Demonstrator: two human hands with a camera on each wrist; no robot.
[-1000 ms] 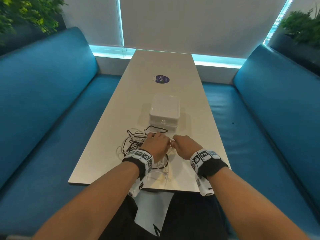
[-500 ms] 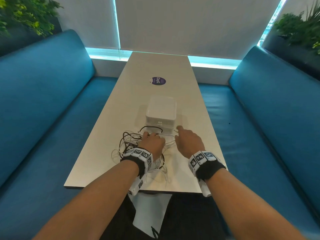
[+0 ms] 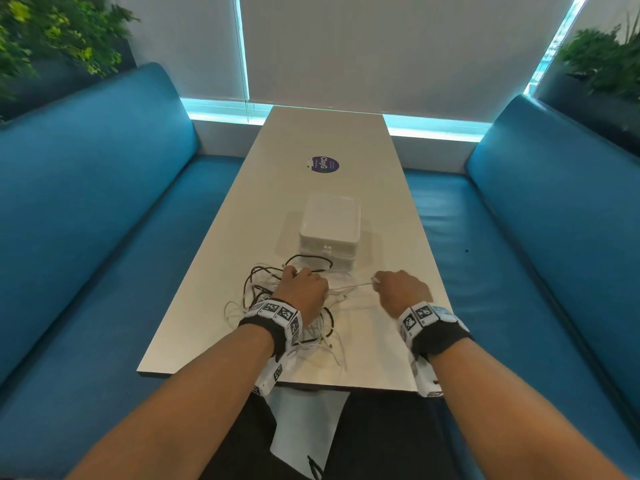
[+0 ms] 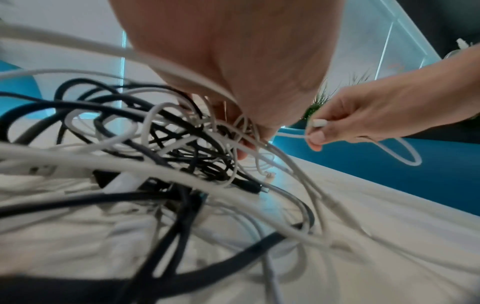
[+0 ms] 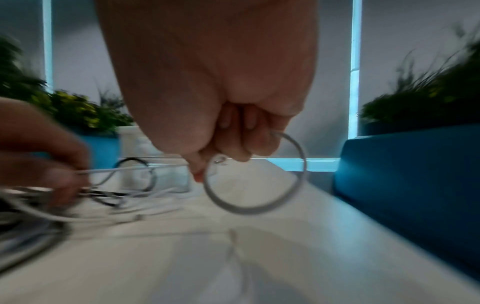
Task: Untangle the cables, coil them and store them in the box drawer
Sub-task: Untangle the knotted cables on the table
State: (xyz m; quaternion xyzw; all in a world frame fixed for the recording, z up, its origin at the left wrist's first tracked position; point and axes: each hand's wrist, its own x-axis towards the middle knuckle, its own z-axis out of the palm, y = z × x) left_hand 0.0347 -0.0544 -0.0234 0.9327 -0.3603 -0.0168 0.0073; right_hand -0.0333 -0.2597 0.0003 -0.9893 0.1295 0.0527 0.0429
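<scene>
Head view, left to right: tangle of cables [image 3: 277, 306] heaped on the near end of the table [image 3: 207, 306], black and white strands looped through one another. Exact count impossible; at least one black and several white. Left hand [image 3: 304, 289] planted on top of that heap, fingers curled down into the strands and pinning them, as seen close up from the left wrist. One thin white cable [image 3: 349, 287] stretched taut across the gap to the right. Right hand [image 3: 403, 289] closed round its plug end, fingers clamped, spare length hanging as a small loop [image 5: 254, 174] under the fist. One white box [image 3: 329, 233] just beyond the heap, drawer looking closed.

Probably light, limp, smooth-jacketed stuff: no shape of its own, likely to slide through a loose grip and to snag where strands cross. Best held at the stiff plug or just behind it, drawn out gently while the pile is held down. Hard tugging likely to tighten knots or strain the connector. Two hands, one box, one strand partly drawn out.
</scene>
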